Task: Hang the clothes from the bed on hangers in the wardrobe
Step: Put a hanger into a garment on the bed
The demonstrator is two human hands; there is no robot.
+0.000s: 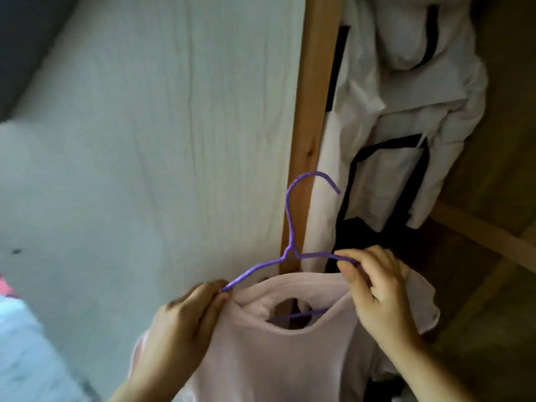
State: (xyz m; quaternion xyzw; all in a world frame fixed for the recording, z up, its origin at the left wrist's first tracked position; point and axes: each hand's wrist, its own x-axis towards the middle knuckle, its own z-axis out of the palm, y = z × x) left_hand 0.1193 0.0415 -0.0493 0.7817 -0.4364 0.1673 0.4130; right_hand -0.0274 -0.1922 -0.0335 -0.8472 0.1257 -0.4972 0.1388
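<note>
Bed edge (11,329): blurred pale bedding with a pink patch, far left, low in view.
Wall (145,126): white, faintly streaked, filling left and centre.
Left hand (185,320): lower centre-left, fingers curled; grip closed, pinching left shoulder of pale pink top together with left end of hanger arm.
Hanger (290,227): purple, thin, held upright; hook curving up and right, overlapping wardrobe frame; both sloping arms bare above fabric, lower bar visible through neck opening.
Pale pink top (275,358): task garment, held in front of wardrobe's left edge between both hands, hanging downward; round neckline open toward camera, lower part of hanger inside it, shoulders not drawn over the arms.
Wardrobe frame (313,111): light wooden upright, running top to bottom just right of wall.
Right hand (374,285): just right of neckline; grip closed, thumb and fingertips pinching right arm of hanger, fabric bunched behind palm.
White garment (406,97): black-trimmed, hanging inside wardrobe, upper right, well above right hand.
Dark clothing (356,230): inside wardrobe, below white garment, behind right hand; details unclear.
Wardrobe interior (499,198): brown wooden panels, far right.
</note>
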